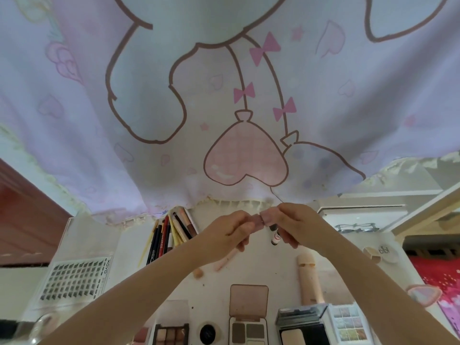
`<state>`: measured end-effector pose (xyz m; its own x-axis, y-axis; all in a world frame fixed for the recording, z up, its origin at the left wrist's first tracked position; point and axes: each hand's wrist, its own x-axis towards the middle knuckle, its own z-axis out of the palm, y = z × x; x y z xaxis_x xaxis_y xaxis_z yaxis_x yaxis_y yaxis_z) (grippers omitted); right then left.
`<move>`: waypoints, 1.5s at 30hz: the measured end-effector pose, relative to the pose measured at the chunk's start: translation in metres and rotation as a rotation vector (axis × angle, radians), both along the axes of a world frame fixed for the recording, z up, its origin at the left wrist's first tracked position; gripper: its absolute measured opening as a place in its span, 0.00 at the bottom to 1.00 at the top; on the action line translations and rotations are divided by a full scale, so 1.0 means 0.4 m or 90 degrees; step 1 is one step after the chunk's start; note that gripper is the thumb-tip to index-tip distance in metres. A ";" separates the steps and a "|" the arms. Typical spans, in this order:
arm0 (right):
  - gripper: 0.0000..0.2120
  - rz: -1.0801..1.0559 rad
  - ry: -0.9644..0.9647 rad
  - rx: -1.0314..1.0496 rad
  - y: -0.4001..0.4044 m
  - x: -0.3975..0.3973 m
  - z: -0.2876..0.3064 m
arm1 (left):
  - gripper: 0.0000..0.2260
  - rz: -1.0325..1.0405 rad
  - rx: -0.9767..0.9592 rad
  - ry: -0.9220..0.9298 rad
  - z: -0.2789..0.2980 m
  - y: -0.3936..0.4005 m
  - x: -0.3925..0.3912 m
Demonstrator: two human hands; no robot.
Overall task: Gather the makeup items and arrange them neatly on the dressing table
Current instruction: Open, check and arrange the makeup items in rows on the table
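1. Pink and small, a lipstick tube (261, 218) sits high above the middle of the dressing table (261, 275), caught between both hands, its long axis running left to right.
2. The left hand (230, 231) curls its fingers round the left end; the right hand (297, 224) pinches the right end, fingertips nearly meeting at the tube's middle seam.
3. Beneath the hands, a pale stick (225, 261) lies slanted on the tabletop, and a dark-capped small bottle (275, 236) stands by the right hand.
4. Left of them, the pencils (164, 239) fan out, tips toward the cartoon curtain (224, 95).
5. Near edge: open brow palette (248, 317), eyeshadow palette (171, 333), compact (302, 324).
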<state>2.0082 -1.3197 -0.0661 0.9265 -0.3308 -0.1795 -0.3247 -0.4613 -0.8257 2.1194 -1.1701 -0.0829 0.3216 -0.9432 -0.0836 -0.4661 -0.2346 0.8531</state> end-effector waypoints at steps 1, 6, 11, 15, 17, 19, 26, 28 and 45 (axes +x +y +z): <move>0.11 -0.006 0.016 0.047 -0.002 0.002 -0.001 | 0.08 -0.008 0.013 -0.087 0.000 0.000 0.002; 0.15 0.067 -0.060 0.065 -0.012 0.000 -0.006 | 0.10 -0.058 0.084 -0.293 0.023 0.001 0.031; 0.18 0.090 -0.074 0.118 -0.021 -0.002 0.015 | 0.11 -0.045 0.064 -0.257 0.045 0.005 0.049; 0.05 0.065 -0.041 0.199 -0.018 0.017 0.027 | 0.11 0.014 0.056 -0.343 0.038 0.005 0.043; 0.03 0.024 -0.040 0.183 -0.011 0.027 0.025 | 0.10 0.009 0.058 -0.384 0.036 0.002 0.041; 0.08 0.025 -0.070 0.104 -0.008 0.027 0.019 | 0.09 -0.013 0.075 -0.367 0.040 0.002 0.044; 0.16 0.113 -0.167 0.050 -0.014 0.005 0.012 | 0.08 -0.020 0.077 -0.160 0.039 0.009 0.049; 0.17 0.123 -0.215 0.014 -0.006 0.006 0.014 | 0.08 -0.019 0.079 -0.100 0.039 0.009 0.049; 0.10 0.068 -0.047 0.120 -0.032 0.007 0.007 | 0.11 -0.034 0.092 -0.266 0.039 0.000 0.041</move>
<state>2.0109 -1.3323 -0.0635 0.9674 -0.1969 -0.1593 -0.2178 -0.3259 -0.9200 2.1357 -1.1700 -0.0674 0.3071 -0.9476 -0.0883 -0.7785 -0.3035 0.5494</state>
